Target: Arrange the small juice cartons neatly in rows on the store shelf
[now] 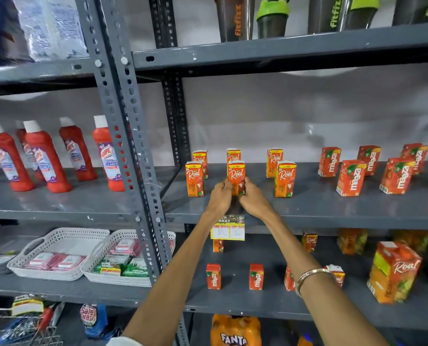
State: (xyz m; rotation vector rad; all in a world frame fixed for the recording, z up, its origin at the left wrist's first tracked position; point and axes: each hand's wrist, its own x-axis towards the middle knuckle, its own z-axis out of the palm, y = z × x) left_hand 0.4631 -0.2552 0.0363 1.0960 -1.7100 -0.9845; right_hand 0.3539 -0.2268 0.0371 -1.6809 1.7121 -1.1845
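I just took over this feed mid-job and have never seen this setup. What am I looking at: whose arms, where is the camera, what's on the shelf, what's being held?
There is no machine here: the arms are a person's, seen from one camera worn on their head, looking forward and down. The left hand and right hand together grip one Real carton, standing upright on the middle shelf. Five more Real cartons stand around it in two loose rows. To the right are Maaza cartons, some turned askew. The bay to the left holds red cleaner bottles. The shelf below holds more cartons.
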